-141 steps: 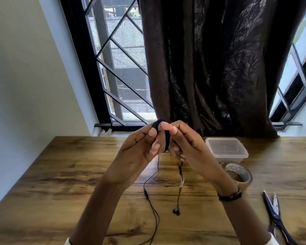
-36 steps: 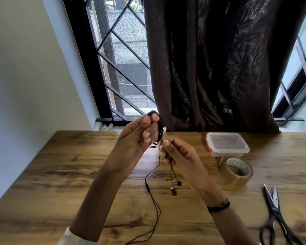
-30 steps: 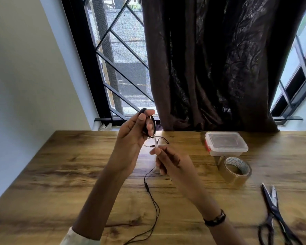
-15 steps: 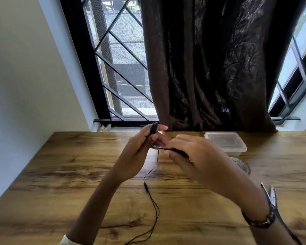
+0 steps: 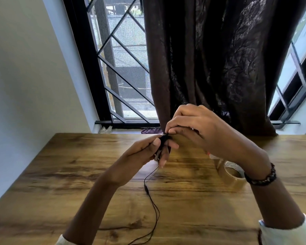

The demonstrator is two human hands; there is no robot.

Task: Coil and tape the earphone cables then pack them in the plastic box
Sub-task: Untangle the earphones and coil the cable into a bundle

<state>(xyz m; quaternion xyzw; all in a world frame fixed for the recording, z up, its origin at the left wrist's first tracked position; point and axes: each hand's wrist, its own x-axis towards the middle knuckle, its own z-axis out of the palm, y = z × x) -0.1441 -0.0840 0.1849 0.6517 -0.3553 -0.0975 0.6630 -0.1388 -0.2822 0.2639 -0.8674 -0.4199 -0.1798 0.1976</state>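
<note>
A small black coil of earphone cable is held above the desk, just left of the tape roll. The coil is pinched between thumb and fingers of the left hand, which is raised off the desk with the palm turned inward and the forearm rising from the near edge. The right hand is arched over the coil from above, wrist high, with its fingertips closed on the cable at the top of the coil; the exact strand gripped cannot be told. A loose tail of cable hangs from the coil, passes an inline remote and trails across the desk toward the near edge.

The cable is judged to be very light, thin and limp, with a springy tendency to unwind once released; the coil is therefore best gripped across its bundled turns, flat between thumb and fingers, while the free end is guided by the other hand. A pull on the earbuds or the remote is judged to be risky, the joints there being fragile. The smooth jacket is likely to slip under a light pinch.

The tape roll lies just beyond the right wrist. The plastic box is hidden behind the right hand. A dark curtain hangs far behind the tape roll.
</note>
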